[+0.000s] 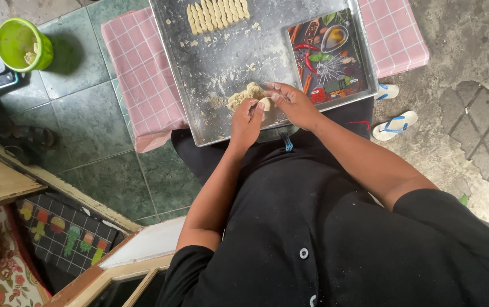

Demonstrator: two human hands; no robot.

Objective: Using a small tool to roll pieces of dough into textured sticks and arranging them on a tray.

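Hands: left hand (pixel 245 122) and right hand (pixel 293 103) meet over tray's near edge
Tray: metal tray (pixel 222 62) on pink checked cloth (pixel 142 68)
Dough: lump (pixel 244 94) beside fingers
Grip: both pinch small dough piece (pixel 265 104)

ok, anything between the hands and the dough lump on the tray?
Nothing visible. The left hand rests on the dough lump and pinches a small piece; the right hand touches that piece on the tray.
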